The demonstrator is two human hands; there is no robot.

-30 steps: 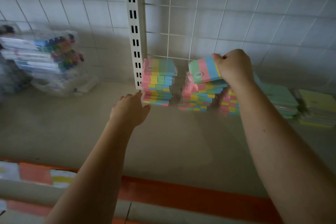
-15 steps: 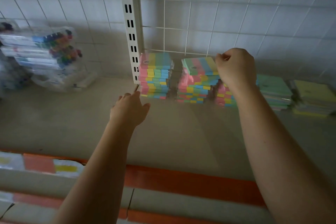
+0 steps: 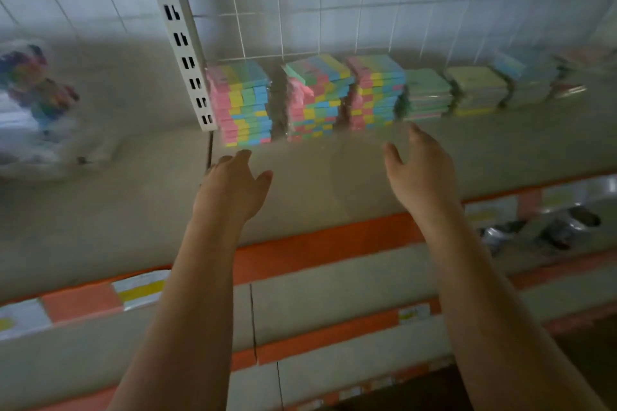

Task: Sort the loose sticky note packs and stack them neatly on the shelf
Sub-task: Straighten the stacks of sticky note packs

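Since a second ago the right hand (image 3: 421, 173) is letting go of the striped pack and drawing back from the middle stack (image 3: 317, 98), where that pack is now lying on top, slightly askew. Both hands are hovering over the shelf (image 3: 133, 210) with fingers released and holding nothing; the left hand (image 3: 232, 187) is sitting near the leftmost stack (image 3: 242, 102). Sorting is looking well advanced: striped stacks are standing side by side, with green (image 3: 427, 93) and yellow (image 3: 477, 90) piles further right. Squaring the top pack is probably what is remaining.
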